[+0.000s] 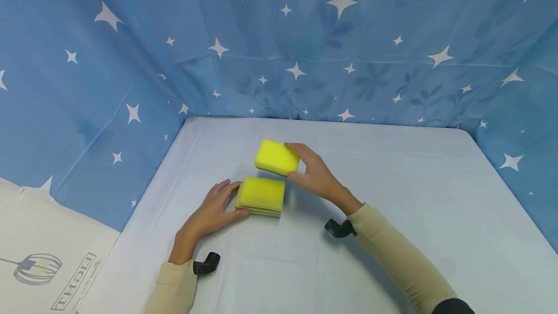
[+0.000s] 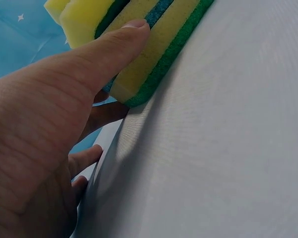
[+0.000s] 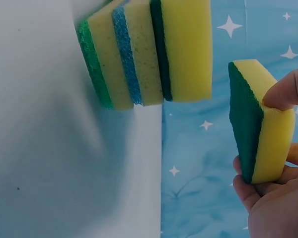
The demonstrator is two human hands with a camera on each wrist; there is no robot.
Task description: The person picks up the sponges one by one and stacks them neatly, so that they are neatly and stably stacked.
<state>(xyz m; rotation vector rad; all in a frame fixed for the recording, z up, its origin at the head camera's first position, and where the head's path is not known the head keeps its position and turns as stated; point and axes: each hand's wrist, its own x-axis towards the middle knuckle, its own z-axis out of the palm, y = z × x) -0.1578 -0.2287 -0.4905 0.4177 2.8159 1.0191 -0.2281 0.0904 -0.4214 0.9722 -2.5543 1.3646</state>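
A stack of three sponges (image 1: 263,194) sits on the white table. The right wrist view shows its layers: a pale sponge with a bright green scouring side (image 3: 95,64) at the bottom, a pale one with a blue side (image 3: 126,52) in the middle, and a bright yellow, dark-green-backed sponge (image 3: 188,49) on top. My left hand (image 1: 212,212) holds the stack's left end, its thumb on the near side and fingers behind. Beyond the stack, my right hand (image 1: 315,173) pinches another yellow sponge (image 1: 276,156) by its right end, dark green side down, raised above the table.
The white table (image 1: 414,197) spreads around the stack and to the right. A blue curtain with white stars (image 1: 296,38) borders the back and sides. Printed cream cloth (image 1: 39,236) hangs at the lower left. Each wrist wears a black device (image 1: 340,228).
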